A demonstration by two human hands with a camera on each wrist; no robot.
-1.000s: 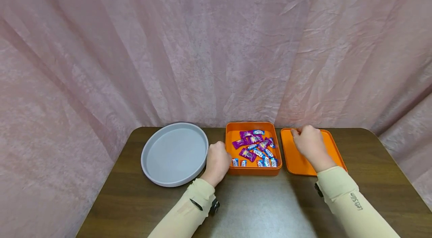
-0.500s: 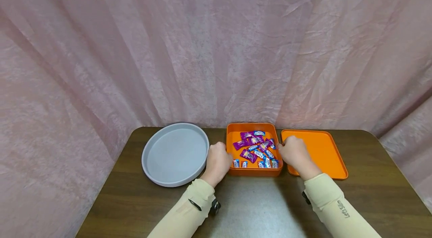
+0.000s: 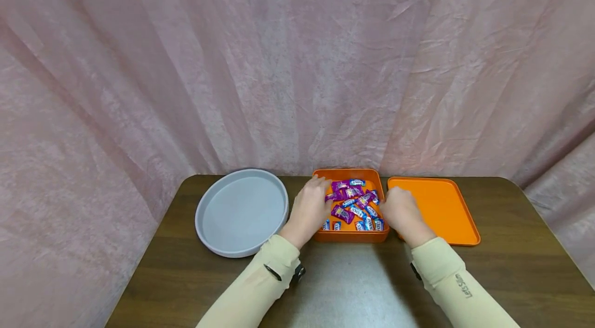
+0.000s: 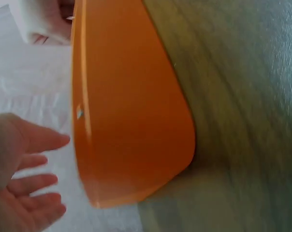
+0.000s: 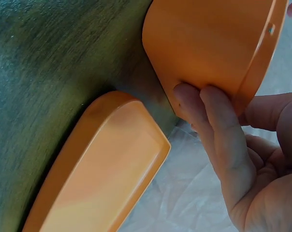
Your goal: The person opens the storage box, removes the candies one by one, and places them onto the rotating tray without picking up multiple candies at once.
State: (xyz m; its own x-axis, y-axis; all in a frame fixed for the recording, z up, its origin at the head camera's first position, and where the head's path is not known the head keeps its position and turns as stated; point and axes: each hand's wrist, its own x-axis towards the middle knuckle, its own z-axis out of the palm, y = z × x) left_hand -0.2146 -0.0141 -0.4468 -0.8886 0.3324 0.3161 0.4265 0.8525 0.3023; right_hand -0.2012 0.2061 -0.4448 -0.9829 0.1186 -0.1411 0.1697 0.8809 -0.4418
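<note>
An orange square box (image 3: 350,236) stands at the middle of the table's back, with wrapped candies in it, some purple (image 3: 341,213) and some blue and white (image 3: 357,211). Over its left rim hovers my left hand (image 3: 307,210); in the left wrist view its fingers (image 4: 35,183) are spread loosely, apart from the box wall, and hold nothing. On the other side my right hand (image 3: 404,214) grips the box's right wall. The right wrist view has its fingers (image 5: 218,116) against the outer face and the thumb over the rim.
A matching orange lid (image 3: 446,209) lies inside up, right of the box. To the left stands a round grey tray (image 3: 241,214) with a raised rim. A pink curtain (image 3: 297,59) hangs behind the wooden table (image 3: 186,276).
My right hand has moved left from the lid to the box's right wall. My left hand has let go of the box's left side, risen a little over the rim and spread its fingers.
</note>
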